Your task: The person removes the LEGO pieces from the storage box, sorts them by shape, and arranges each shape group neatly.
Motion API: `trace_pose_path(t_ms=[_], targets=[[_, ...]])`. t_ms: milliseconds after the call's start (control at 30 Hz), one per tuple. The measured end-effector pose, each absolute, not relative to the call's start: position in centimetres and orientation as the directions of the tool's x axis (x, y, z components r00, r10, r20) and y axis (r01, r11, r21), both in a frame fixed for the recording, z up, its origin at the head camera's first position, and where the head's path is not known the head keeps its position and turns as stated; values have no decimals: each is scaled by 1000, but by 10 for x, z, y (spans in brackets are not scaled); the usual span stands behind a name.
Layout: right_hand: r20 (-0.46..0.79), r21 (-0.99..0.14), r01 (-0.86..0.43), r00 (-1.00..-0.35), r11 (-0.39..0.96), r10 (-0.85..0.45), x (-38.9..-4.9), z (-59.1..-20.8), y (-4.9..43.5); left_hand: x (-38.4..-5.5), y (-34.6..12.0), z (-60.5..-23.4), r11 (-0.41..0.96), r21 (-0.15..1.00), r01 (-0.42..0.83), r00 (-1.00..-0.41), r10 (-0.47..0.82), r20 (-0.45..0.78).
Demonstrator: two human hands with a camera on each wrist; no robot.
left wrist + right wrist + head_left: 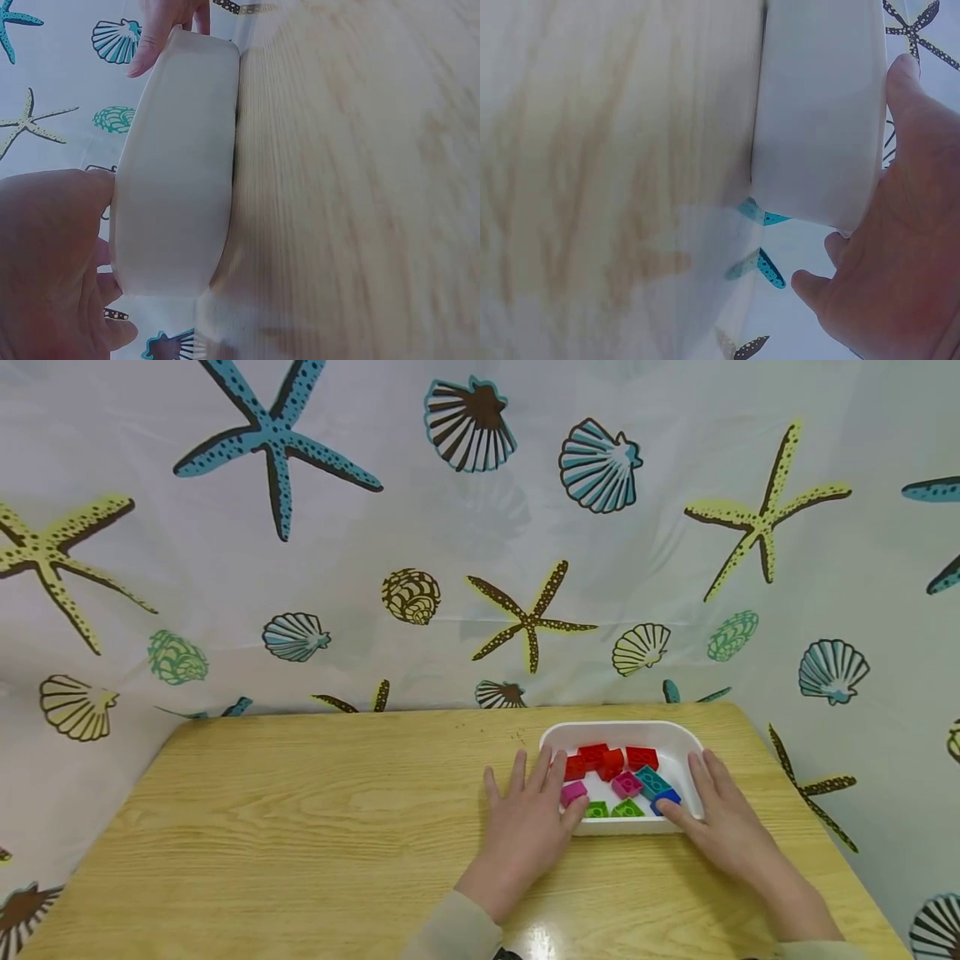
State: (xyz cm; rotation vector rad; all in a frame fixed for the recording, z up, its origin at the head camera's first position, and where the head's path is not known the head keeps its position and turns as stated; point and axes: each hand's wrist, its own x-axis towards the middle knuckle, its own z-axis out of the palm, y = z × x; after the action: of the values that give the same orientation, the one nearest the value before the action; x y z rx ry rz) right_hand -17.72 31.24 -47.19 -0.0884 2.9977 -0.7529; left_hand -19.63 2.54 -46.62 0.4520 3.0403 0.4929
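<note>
A white plastic tray [626, 827] with rounded corners holds several toy building bricks. Among them are red bricks [594, 754], pink bricks [627, 785], green bricks [628, 808], a teal brick [651, 780] and a blue brick [664, 800]. My left hand [528, 822] holds the tray's near left corner, its thumb over the front rim and its fingers spread along the left end. At the near right corner, my right hand [731, 827] grips the tray, thumb on the front rim, fingers along the right end. Both wrist views show the tray's outer wall [176, 165], with the bricks hidden behind it.
The tray is at the right rear of a light wooden table [315, 810]. A white cloth [450, 527] printed with starfish and shells hangs behind the table and along its sides. The table's right edge runs close beyond my right hand.
</note>
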Motion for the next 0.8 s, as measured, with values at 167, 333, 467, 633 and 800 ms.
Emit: trace_pose_path(t_ms=[167,333,467,633,800], targets=[[-34,-477,-43,-997,878,-67,-179,-472,306,-197,18,-466,912,295,286,-956,292,24],[-36,-478,-39,-997,877,-64,-181,-471,296,-196,9,-464,914,291,284,-957,290,23],[-38,-482,-35,-997,875,-61,-182,-469,285,-196,-1,-462,915,294,276,-959,281,23],[-38,-478,-41,-997,877,-67,-184,-468,272,-196,-12,-463,921,298,249,-967,255,22],[-43,-476,-42,-997,878,-71,-185,-466,260,-196,-21,-466,924,303,233,-971,238,20]])
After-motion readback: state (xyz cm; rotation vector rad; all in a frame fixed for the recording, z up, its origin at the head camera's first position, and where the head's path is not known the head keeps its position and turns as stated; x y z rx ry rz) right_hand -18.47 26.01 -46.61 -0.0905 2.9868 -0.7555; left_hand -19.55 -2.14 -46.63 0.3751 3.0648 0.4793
